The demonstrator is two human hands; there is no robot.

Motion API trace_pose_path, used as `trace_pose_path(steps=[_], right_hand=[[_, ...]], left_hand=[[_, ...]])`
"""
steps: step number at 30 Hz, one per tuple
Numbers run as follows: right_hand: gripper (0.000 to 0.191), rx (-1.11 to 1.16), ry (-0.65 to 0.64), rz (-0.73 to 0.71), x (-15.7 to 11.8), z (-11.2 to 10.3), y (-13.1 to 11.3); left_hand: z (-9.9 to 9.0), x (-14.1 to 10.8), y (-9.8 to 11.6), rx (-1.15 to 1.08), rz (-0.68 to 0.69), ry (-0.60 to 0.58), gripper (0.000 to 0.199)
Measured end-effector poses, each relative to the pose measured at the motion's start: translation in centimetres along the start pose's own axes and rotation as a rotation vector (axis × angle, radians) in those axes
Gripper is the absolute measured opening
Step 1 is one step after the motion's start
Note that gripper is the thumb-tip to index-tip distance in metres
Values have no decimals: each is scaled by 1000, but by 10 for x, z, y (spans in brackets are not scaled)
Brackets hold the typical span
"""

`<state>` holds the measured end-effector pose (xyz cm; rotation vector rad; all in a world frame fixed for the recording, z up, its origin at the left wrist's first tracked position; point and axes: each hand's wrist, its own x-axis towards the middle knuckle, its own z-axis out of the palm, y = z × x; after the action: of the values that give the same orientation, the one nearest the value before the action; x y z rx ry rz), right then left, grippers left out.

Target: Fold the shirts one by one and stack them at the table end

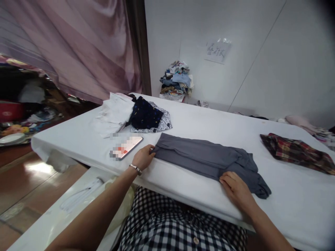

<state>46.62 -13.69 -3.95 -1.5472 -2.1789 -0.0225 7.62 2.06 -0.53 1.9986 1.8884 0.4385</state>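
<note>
A grey garment lies folded lengthwise on the white-covered table. Its right end is bunched, with a sleeve-like part; whether it is a shirt I cannot tell. My left hand, with a silver bracelet at the wrist, pinches the garment's left near corner. Farther right, my right hand has its fingers closed on the near edge. A phone with a lit screen rests just left of my left hand.
Behind the phone lie a white garment, a dark patterned one and a black-and-white printed one. A plaid garment is at the right. Clothes are piled by the wall. A pink curtain hangs left.
</note>
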Motion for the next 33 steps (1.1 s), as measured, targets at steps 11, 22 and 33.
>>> trace_pose_path(steps=[11, 22, 33], right_hand=[[15, 50, 62, -29, 12, -16, -5], [41, -258, -5, 565, 7, -17, 51], [44, -214, -57, 529, 11, -22, 30]], left_hand=[[-9, 32, 16, 9, -60, 16, 64], [-7, 74, 31, 165, 63, -95, 33], [-10, 82, 4, 0, -187, -28, 31]])
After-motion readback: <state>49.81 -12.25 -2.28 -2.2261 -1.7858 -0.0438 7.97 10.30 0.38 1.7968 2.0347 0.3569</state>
